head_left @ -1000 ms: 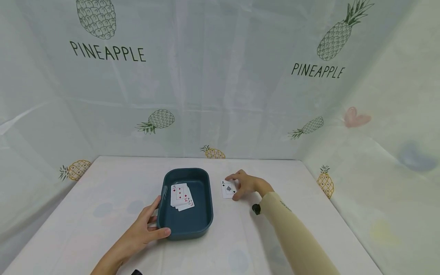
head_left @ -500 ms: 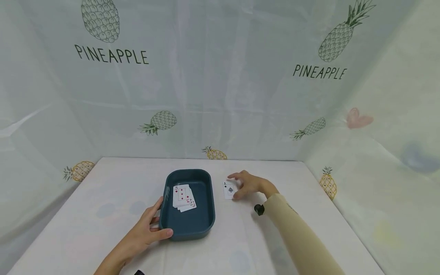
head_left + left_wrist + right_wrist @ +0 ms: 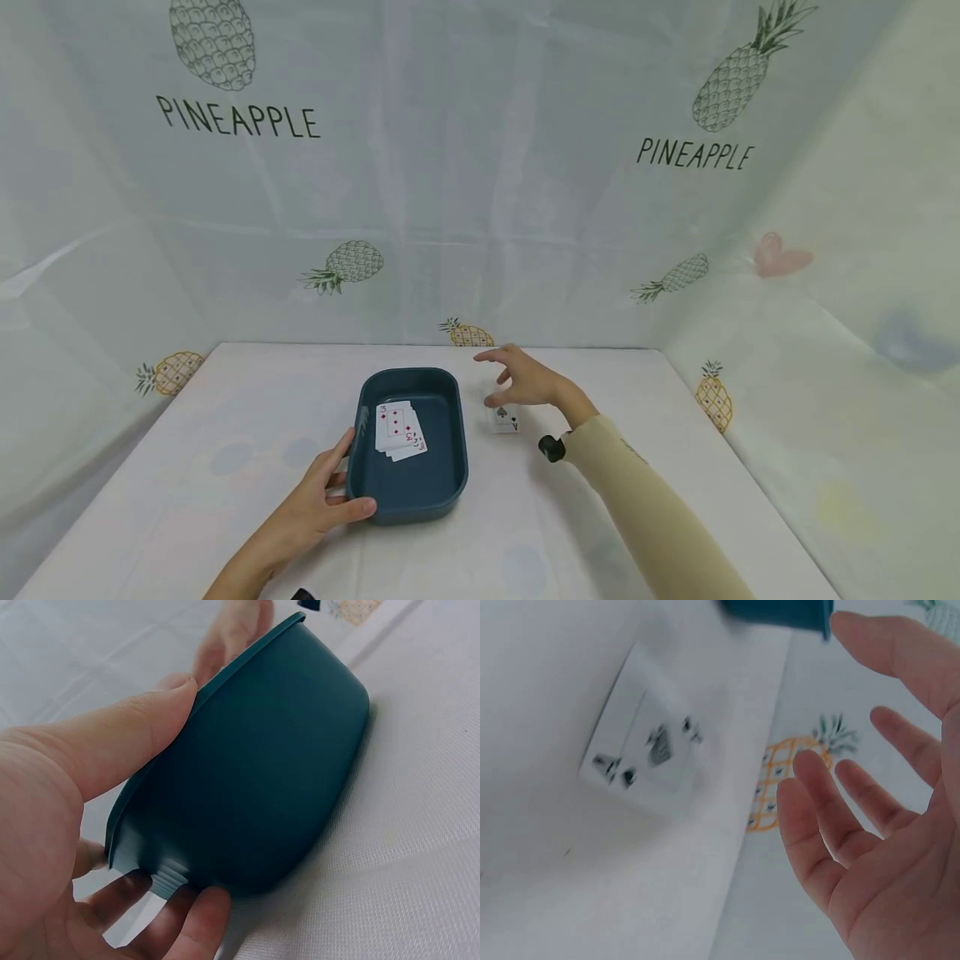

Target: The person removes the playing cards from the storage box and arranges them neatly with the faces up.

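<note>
A dark teal plastic tray (image 3: 420, 496) stands on the table, with several playing cards (image 3: 392, 425) overlapping inside and a three of diamonds on top. My left hand (image 3: 324, 496) grips its near left corner. In the left wrist view the thumb lies at the tray's rim (image 3: 255, 652) and the fingers curl under its wall. To the tray's right, an ace of spades (image 3: 507, 422) lies face up on the table. Above it is my right hand (image 3: 528, 379), fingers spread and holding nothing, partly covering the ace in the head view. The right wrist view shows the whole ace (image 3: 643, 739).
A white cloth covers the table (image 3: 570, 525). Behind it hangs a pale curtain (image 3: 480, 183) printed with pineapples, continuing along both sides. A beige sleeve (image 3: 648, 504) covers my right forearm, with a black wrist device (image 3: 552, 448) beside it.
My right hand has let go of the ace of spades and risen up and to the left, fingers spreading. The ace stays on the table. My left hand and the tray have not moved.
</note>
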